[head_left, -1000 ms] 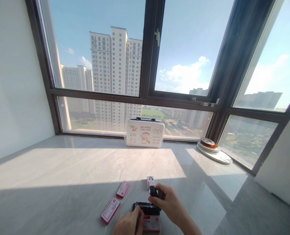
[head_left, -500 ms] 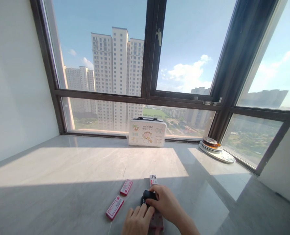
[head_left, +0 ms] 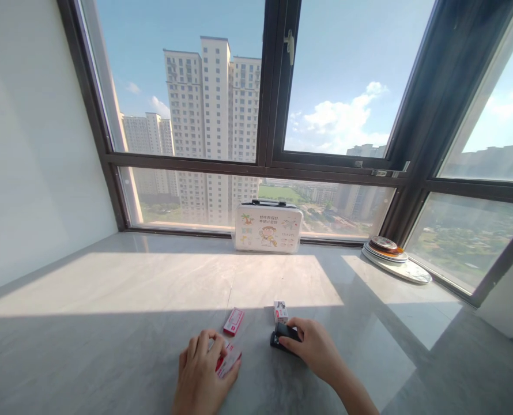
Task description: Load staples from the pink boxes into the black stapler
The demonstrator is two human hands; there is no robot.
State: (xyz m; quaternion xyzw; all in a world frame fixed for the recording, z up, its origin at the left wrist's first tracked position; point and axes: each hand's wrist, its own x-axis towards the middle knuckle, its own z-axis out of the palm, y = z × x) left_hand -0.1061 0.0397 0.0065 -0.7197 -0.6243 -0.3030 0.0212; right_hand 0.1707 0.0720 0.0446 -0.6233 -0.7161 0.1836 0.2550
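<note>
My right hand grips a black stapler, thumb on the near side and fingers over its top. The stapler rests on the grey stone surface, just in front of a small white-and-red box. To the left, my left hand is closed around a small red-and-white staple box, with fingers above and thumb along the near side. Part of that box is hidden by the fingers. Another red-and-white box lies just beyond my left hand, apart from it.
A white case with cartoon prints stands upright against the window at the back. Stacked plates sit in the back right corner. Dark window frames border the stone ledge, and a white wall rises at left.
My left hand has moved left, away from the stapler, and over the nearer red-and-white box. The dark red item under my hands is gone from there. My right hand stays on the stapler.
</note>
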